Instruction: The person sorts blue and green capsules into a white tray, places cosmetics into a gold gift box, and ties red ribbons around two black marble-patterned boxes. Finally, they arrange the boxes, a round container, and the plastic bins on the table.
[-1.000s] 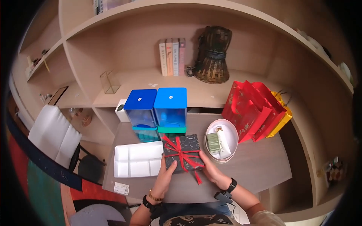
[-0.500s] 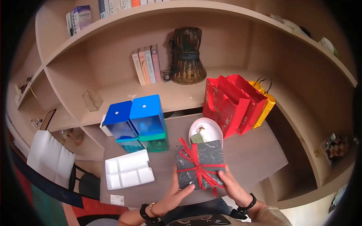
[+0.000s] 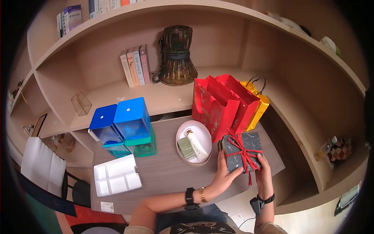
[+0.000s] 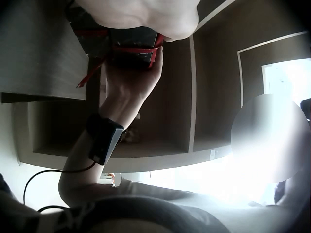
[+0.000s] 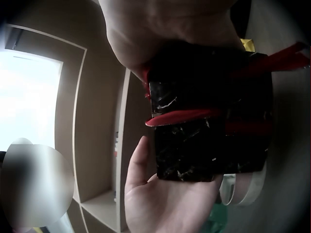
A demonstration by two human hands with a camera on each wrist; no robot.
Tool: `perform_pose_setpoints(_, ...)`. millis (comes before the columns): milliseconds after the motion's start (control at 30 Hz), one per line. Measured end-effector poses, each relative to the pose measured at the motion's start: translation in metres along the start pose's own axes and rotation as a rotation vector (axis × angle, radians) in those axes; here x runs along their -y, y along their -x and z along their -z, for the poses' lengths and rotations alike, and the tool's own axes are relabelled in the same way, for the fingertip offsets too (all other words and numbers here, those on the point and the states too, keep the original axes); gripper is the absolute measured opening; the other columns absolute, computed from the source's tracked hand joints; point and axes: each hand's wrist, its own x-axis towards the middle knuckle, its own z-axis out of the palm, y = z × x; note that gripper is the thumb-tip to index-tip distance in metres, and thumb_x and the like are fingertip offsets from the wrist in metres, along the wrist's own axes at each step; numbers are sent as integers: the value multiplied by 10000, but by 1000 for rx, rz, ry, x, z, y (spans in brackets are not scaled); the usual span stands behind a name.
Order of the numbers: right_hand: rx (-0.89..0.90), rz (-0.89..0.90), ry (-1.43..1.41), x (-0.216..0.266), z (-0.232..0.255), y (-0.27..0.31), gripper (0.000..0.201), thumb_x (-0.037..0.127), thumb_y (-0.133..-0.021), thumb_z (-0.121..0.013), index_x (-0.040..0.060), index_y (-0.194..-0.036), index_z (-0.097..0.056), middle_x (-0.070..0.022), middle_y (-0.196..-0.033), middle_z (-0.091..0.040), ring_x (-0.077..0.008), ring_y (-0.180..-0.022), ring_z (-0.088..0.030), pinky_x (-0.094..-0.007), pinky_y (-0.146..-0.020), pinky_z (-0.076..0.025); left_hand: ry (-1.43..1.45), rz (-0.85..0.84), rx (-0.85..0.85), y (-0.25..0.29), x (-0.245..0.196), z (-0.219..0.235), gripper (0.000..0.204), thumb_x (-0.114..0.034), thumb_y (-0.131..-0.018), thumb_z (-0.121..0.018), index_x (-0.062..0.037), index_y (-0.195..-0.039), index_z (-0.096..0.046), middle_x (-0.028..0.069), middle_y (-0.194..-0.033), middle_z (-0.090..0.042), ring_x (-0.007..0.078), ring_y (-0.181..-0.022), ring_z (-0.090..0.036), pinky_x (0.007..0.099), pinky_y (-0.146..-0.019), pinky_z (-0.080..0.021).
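Observation:
A black marbled gift box [image 3: 233, 159], tied with a red ribbon [image 3: 245, 151], is held between both hands over the right part of the table. My left hand [image 3: 224, 177] grips its left side, thumb on the near edge of the lid. From the right, my right hand [image 3: 265, 177] holds it with the thumb on top by the ribbon. In the right wrist view, the left palm [image 5: 167, 206] lies against the box [image 5: 194, 150]. Left of the hands sits an oval white box [image 3: 209, 137] holding a white tube [image 3: 198, 146] and a green bundle [image 3: 186, 149].
Red paper bags [image 3: 218, 111] and a yellow bag [image 3: 258, 113] stand behind the gift box. Blue-lidded canisters [image 3: 130, 115] and a white compartment tray [image 3: 117, 182] are on the table's left. A curved shelf with books [image 3: 136, 67] and a woven basket [image 3: 178, 58] rises behind.
Both hands have lifted the gift box from beside the white tray and carried it rightward, past the oval box, to in front of the red bags. The head view has swung right.

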Motion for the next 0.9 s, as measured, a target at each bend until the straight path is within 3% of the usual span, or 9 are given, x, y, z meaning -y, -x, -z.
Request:
perform_pose_setpoints(267, -97, -45, -130, -44, 31, -48, 379, 322, -952, -579, 8, -1159, -623, -88, -1113, -675, -176, -1037, -629, -324, -958, -450, 97, 80, 78, -17, 57, -6, 861, -277, -922, -638, 9, -1523, -91, 193, -1562, -143, 304, -1460, -142, 398, -1182, -158)
perform_pose_setpoints(300, -63, -33, -149, -48, 38, -50, 416, 333, -957, -568, 7, -1215, -595, -101, -1193, -643, -186, -1128, -591, -339, -1010, -418, 210, 108, 76, -11, 68, -3, 786, -233, -939, -626, -36, -1525, -141, 162, -1543, -198, 279, -1400, -320, 393, -1131, -299)
perform_pose_setpoints(400, -276, 296, 74, -46, 34, -45, 426, 320, -965, -552, 16, -1265, -563, -105, -1265, -595, -199, -1224, -528, -338, -1043, -377, 321, 188, 223, 11, 20, 57, 602, -189, -953, -618, -77, -1447, -294, 144, -1408, -406, 209, -1191, -551, 335, -949, -482)
perform_pose_setpoints(467, -433, 501, 287, -29, 21, -26, 360, 244, -961, -536, 11, -1234, -565, -108, -1229, -591, -197, -1209, -520, -324, -1020, -367, 168, 80, 103, 10, 33, 104, 404, -154, -953, -619, -91, -1290, -406, 109, -1176, -572, 129, -948, -639, 258, -715, -534)
perform_pose_setpoints(533, -385, 609, 269, -18, 6, 0, 273, 180, -954, -530, -1, -1150, -587, -100, -1070, -621, -179, -1056, -566, -321, -984, -387, -30, 85, -274, -4, 30, 142, 261, -175, -906, -688, -22, -1011, -505, 50, -780, -630, 100, -652, -617, 247, -575, -512)
perform_pose_setpoints(567, -357, 687, 287, -15, -6, 8, 175, 114, -947, -522, -3, -1058, -592, -77, -869, -605, -149, -820, -580, -292, -836, -457, -94, 156, -290, -11, 31, 157, 244, -175, -903, -683, -20, -971, -508, 49, -737, -623, 104, -624, -619, 253, -555, -510)
perform_pose_setpoints(667, -143, 528, 153, -22, -45, 31, 134, 88, -943, -522, 4, -1021, -591, -60, -772, -584, -132, -675, -560, -263, -677, -472, -210, 327, -261, -24, 43, 184, 223, -175, -890, -666, -16, -871, -510, 57, -643, -612, 124, -552, -629, 273, -501, -505)
perform_pose_setpoints(767, 166, 306, 170, -39, -80, 29, 341, 17, -918, -587, 14, -1244, -485, -92, -941, -665, -134, -764, -619, -257, -701, -501, -221, 380, -144, -33, 57, 184, 219, -167, -868, -648, -16, -822, -497, 88, -625, -624, 152, -514, -644, 291, -475, -508)
perform_pose_setpoints(900, 273, 241, 404, -59, -105, 21, 634, -18, -847, -641, 20, -1409, -350, -137, -1290, -508, -175, -1008, -604, -280, -798, -522, -383, 306, -224, -33, 51, 184, 236, -163, -856, -631, -14, -766, -473, 113, -619, -636, 175, -490, -650, 296, -474, -522)
